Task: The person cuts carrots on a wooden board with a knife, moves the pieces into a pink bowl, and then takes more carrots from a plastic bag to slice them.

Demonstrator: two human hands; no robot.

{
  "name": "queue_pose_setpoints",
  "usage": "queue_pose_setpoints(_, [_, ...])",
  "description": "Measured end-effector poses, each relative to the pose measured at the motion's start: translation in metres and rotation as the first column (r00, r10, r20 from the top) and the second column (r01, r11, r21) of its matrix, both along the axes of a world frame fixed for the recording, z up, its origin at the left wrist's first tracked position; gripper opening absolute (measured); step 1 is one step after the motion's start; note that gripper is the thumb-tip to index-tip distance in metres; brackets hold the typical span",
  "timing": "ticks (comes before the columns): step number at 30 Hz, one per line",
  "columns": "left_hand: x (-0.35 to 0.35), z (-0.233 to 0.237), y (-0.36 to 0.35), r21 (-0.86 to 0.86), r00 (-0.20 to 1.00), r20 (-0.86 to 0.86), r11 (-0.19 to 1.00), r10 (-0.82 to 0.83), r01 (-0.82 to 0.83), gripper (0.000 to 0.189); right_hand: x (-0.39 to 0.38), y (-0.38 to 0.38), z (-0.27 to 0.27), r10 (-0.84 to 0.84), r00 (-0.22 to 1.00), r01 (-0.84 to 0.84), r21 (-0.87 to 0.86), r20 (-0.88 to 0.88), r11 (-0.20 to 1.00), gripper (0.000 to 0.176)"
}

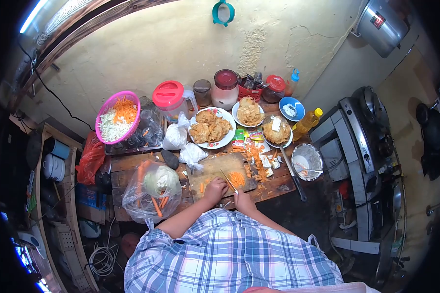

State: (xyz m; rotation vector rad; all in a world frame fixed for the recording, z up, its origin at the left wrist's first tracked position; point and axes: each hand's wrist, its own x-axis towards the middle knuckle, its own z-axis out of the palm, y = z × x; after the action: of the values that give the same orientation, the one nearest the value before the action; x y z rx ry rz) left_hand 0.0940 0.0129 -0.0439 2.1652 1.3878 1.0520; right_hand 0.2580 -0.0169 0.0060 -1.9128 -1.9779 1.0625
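A wooden cutting board lies at the table's front edge. My right hand is closed around the handle of a knife, whose thin blade points up and left over the board. Just left of the blade, my left hand rests on the board with its fingers bent together; what is under them is too small to make out. Cut carrot sticks lie right of the blade. A clear plastic bag with a cabbage and carrots sits left of the board.
Behind the board stand plates of fritters, a red-lidded jug, jars and an oil bottle. A pink basket of shredded vegetables is at back left. Carrot peelings and a large knife lie right; a stove stands beyond.
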Motion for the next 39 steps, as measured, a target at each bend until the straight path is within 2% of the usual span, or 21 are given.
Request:
queue_pose_setpoints(7, [0.002,0.002,-0.001,-0.016,1.0,0.008,1.0,0.016,-0.016,0.008,-0.001,-0.002,-0.008,0.017,0.998,-0.016,-0.018,0.062,1.0,0.03])
queue_pose_setpoints(14, [0.001,0.004,0.0,-0.051,0.999,-0.039,0.998,0.022,-0.024,0.007,-0.004,0.005,-0.025,0.045,0.999,-0.046,0.024,0.015,0.999,0.028])
queue_pose_setpoints(19, [0.002,0.006,0.0,-0.052,0.999,-0.03,0.998,0.021,-0.022,0.008,-0.004,0.006,-0.017,0.077,0.996,-0.08,0.046,0.054,0.996,0.027])
queue_pose_setpoints(24, [0.001,0.006,0.0,-0.059,0.999,-0.049,0.998,0.012,-0.015,0.009,0.0,0.004,-0.012,0.081,0.997,-0.08,0.055,-0.016,0.995,0.029])
queue_pose_setpoints(39, [0.002,0.007,0.0,-0.071,0.999,-0.022,0.997,0.023,-0.025,0.009,-0.007,0.011,-0.027,0.11,0.993,-0.11,-0.004,0.035,0.994,0.027])
